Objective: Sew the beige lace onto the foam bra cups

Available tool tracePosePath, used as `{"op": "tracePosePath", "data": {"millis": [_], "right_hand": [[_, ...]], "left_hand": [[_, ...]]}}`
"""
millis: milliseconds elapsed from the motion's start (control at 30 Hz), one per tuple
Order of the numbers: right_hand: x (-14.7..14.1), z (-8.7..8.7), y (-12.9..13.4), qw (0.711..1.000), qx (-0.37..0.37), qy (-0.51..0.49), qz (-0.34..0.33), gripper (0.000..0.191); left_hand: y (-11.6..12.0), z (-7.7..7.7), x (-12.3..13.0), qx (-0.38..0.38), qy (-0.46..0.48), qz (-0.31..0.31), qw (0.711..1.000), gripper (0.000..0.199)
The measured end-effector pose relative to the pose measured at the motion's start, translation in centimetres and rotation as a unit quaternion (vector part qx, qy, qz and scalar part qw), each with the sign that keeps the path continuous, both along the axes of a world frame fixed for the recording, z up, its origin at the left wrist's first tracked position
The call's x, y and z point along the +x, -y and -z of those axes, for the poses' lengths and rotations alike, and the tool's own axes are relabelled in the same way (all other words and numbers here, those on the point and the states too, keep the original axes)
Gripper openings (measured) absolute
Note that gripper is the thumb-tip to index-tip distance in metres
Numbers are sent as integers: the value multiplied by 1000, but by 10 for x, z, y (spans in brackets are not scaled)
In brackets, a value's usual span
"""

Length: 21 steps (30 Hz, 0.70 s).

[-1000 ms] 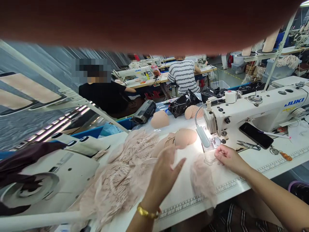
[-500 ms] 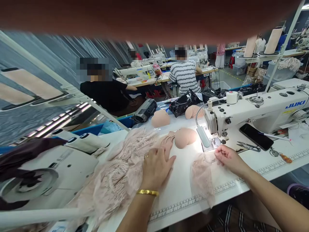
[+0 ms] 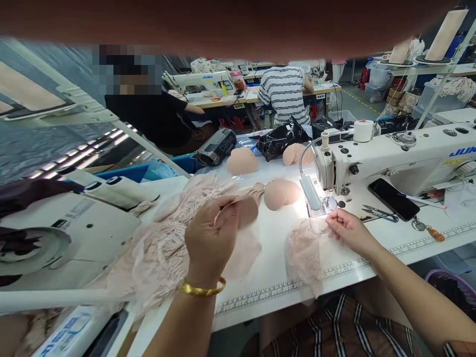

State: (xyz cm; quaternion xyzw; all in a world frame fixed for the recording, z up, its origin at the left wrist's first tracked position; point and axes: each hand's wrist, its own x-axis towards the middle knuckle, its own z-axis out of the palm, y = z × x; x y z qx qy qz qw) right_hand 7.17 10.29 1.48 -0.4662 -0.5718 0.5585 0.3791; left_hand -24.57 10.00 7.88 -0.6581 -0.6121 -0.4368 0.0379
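Note:
My left hand [image 3: 210, 235], raised over the table with fingers closed, grips a thin rounded beige pad [image 3: 248, 210] that looks like a bra pad. Below it a sheer pale pink piece [image 3: 243, 253] lies on the table; whether it joins the pad I cannot tell. Beside the needle area of the white sewing machine [image 3: 390, 148], my right hand [image 3: 344, 228] pinches the edge of a sheer pink lace piece [image 3: 305, 253], which drapes toward the table's front edge. A heap of pink lace fabric [image 3: 156, 263] lies left of my left hand. Fanned beige pads [image 3: 282, 193] rest between the heap and the machine.
A small lamp [image 3: 311, 192] lights the needle area. Thread snips [image 3: 379, 213], a phone [image 3: 393, 199] and a keyring [image 3: 433, 233] lie to the right. More pads [image 3: 241, 161] and a black plastic bag [image 3: 283, 139] are behind. Two people sit beyond the table.
My left hand has lifted from the lace heap and now holds a beige pad. My right hand still pinches the lace piece by the machine. The view has shifted slightly.

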Motion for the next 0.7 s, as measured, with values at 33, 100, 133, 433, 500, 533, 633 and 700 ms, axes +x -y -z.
{"op": "tracePosePath", "data": {"millis": [33, 100, 133, 433, 500, 533, 633, 700], "right_hand": [[0, -1, 0, 1000, 1, -1, 0, 41], [1, -2, 1, 1000, 5, -4, 3, 46], [2, -2, 1, 1000, 8, -5, 5, 50], [4, 0, 11, 996, 84, 24, 15, 50], [1, 2, 13, 994, 101, 37, 18, 42], [0, 2, 14, 993, 109, 44, 18, 38], [-3, 0, 19, 989, 138, 59, 6, 30], [-4, -3, 22, 985, 162, 67, -7, 27]], "left_hand": [[4, -8, 10, -33, 31, 61, 997, 24], [10, -20, 32, -148, 44, 212, 965, 22], [10, -24, 43, -212, 29, 277, 937, 22], [-13, -20, 93, -370, -57, 338, 863, 19], [-15, -19, 95, -366, -68, 330, 867, 19], [-16, -18, 95, -358, -71, 330, 871, 20], [-21, -16, 92, -351, -46, 378, 856, 34], [-24, -15, 88, -381, -10, 441, 812, 40]]}}
